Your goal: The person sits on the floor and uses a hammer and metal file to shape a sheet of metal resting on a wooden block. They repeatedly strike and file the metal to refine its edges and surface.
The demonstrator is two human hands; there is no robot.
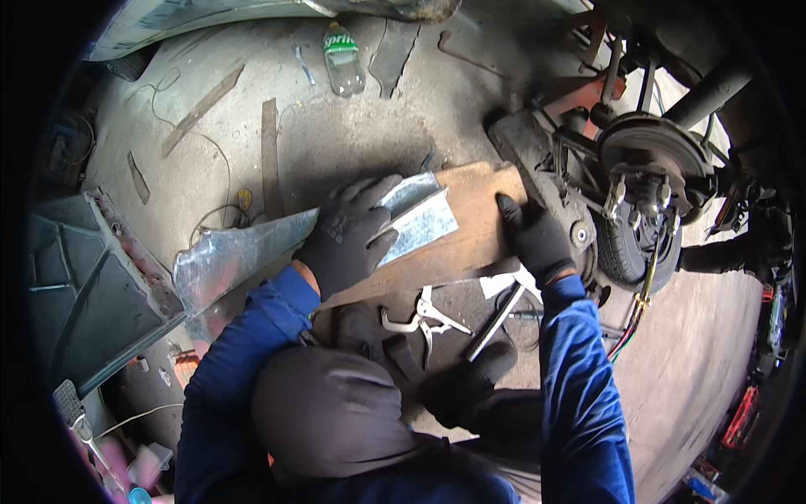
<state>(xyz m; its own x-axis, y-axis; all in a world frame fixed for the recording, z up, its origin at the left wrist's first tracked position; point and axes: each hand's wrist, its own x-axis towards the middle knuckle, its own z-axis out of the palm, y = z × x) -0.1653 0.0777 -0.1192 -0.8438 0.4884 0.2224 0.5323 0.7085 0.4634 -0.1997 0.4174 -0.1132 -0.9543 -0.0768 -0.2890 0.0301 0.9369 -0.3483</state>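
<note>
A long, shiny sheet-metal piece [420, 225] with a raised, bent edge lies along a brown wooden board [474, 202]. My left hand [348, 231], in a dark grey glove, rests over the metal's middle and holds it against the board, its fingers bent across the raised edge. Left of that hand the metal widens into a broad flange [220, 259]. My right hand [536, 239], gloved too, grips the board's right end, thumb on top; the other fingers are mostly hidden. Locking clamp pliers [424, 321] and a hammer-like tool [495, 323] lie below the board.
To the right stand a brake disc [655, 147], a tyre [625, 252] and suspension parts. A dark panel [92, 269] sits at the left. Metal strips [269, 151], a plastic bottle [344, 67] and thin wire lie on the concrete floor [210, 126] beyond my hands.
</note>
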